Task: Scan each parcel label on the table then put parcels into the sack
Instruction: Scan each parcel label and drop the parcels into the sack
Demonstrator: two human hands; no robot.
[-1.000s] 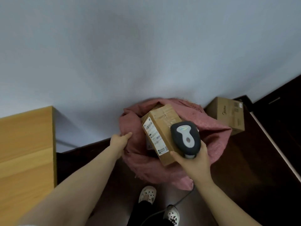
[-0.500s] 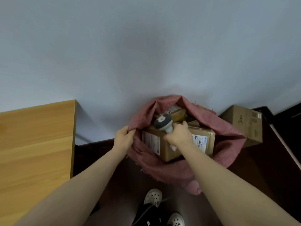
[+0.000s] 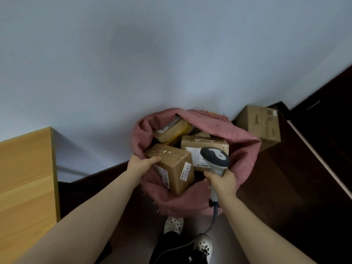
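Withdrawn right hand (image 3: 221,182) grips scanner (image 3: 216,159); left hand (image 3: 140,164) pinches parcel-filled sack (image 3: 245,155) rim.

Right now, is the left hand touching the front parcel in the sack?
Touching. The head view shows the left hand gripping the sack rim, thumb pressed on the front parcel.

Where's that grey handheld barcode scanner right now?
The grey handheld barcode scanner is right of centre in the head view, gripped in the right hand, its head over the open pink woven sack, just above the brown cardboard parcels inside.
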